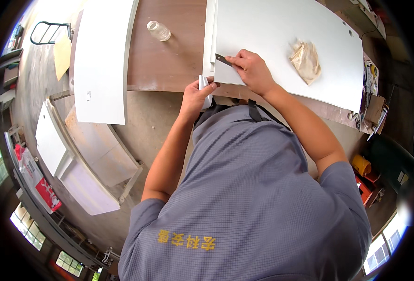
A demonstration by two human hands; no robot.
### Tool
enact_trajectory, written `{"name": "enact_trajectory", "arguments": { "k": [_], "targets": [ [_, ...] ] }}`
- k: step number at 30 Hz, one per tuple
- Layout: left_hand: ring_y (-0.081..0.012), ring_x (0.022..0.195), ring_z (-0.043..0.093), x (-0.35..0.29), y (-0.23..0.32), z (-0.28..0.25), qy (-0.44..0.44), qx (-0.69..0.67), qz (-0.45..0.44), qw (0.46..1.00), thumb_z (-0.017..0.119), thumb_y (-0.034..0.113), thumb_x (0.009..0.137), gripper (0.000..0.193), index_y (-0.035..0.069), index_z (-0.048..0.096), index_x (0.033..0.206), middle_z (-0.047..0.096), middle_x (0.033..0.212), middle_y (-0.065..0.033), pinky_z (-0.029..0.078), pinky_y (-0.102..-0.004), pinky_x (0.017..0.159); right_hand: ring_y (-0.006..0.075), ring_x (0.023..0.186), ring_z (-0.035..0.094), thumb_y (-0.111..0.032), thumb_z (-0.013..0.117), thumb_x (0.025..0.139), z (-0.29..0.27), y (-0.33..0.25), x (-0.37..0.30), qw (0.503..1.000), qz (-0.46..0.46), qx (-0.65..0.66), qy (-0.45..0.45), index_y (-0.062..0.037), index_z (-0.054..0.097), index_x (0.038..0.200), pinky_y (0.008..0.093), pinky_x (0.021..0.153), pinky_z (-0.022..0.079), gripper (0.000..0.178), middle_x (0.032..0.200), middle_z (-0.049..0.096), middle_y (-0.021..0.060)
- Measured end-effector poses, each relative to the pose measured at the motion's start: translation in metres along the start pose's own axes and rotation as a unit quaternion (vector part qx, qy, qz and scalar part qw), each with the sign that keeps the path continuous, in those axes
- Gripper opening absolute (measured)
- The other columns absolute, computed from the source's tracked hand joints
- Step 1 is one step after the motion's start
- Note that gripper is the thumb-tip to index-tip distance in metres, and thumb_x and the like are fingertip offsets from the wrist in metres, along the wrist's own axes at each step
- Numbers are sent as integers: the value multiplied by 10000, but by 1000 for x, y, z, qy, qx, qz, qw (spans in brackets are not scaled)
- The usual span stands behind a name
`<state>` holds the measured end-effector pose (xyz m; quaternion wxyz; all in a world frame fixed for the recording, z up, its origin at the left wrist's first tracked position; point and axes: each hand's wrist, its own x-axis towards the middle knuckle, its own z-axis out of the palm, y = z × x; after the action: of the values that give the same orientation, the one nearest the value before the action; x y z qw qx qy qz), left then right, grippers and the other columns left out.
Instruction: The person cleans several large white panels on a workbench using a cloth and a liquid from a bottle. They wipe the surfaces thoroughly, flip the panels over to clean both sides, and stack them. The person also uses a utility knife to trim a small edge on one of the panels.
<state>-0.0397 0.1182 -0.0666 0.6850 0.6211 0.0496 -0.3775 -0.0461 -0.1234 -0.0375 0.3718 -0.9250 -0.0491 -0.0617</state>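
Observation:
My right hand is closed around a flat, dark blade-like tool with a small hole near its end. It rests on the left edge of a large white panel, near the front corner. My left hand grips a white, thin, folded piece, perhaps paper or film, just below that corner at the table's front edge. Whether it is joined to the panel I cannot tell. To the right on the panel lies a crumpled beige cloth.
A clear glass jar stands on the brown tabletop. Another white panel overhangs the front edge at the left. More boards lean on a frame at the lower left. Tools and a cardboard box crowd the right end.

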Motion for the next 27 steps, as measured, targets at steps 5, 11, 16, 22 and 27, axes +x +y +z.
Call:
{"name": "enact_trajectory", "arguments": {
  "k": [5,11,16,22,27],
  "targets": [
    [-121,1086,624,-5,5,4,-3,-29,1,1000,731,215,960,424,-26,677,1304,746,1178,-80,459,-281,944,302,771,647,-67,667,925,1,5,34,998,35,-31,29,-123,794,1140,417,714,541,256,863,649,114],
    [-103,1032,611,-9,5,5,4,-89,-34,995,733,203,946,419,-17,683,1299,737,1171,-51,451,-264,871,312,784,646,-83,655,942,11,-1,40,999,40,-18,21,-108,787,1154,418,718,536,251,871,648,123],
    [-90,984,618,-7,5,2,3,-65,-30,997,726,204,950,371,-8,704,1253,742,1119,-45,459,-256,838,284,761,629,-64,663,945,12,-7,27,999,34,-17,9,-83,777,1177,391,704,515,260,866,634,114],
    [-107,798,637,36,35,-17,139,146,125,971,734,193,934,244,-10,758,1068,756,922,-31,510,-298,742,316,808,656,-77,671,924,7,-16,20,1000,23,2,-12,-70,784,1101,417,743,539,210,895,667,125],
    [-101,840,655,51,55,-22,64,254,80,962,703,186,954,227,-5,747,1068,762,938,-26,517,-293,779,300,849,651,-36,676,891,9,-8,38,999,-29,-33,22,-12,749,1026,390,779,532,155,945,682,113]
  ]
}}
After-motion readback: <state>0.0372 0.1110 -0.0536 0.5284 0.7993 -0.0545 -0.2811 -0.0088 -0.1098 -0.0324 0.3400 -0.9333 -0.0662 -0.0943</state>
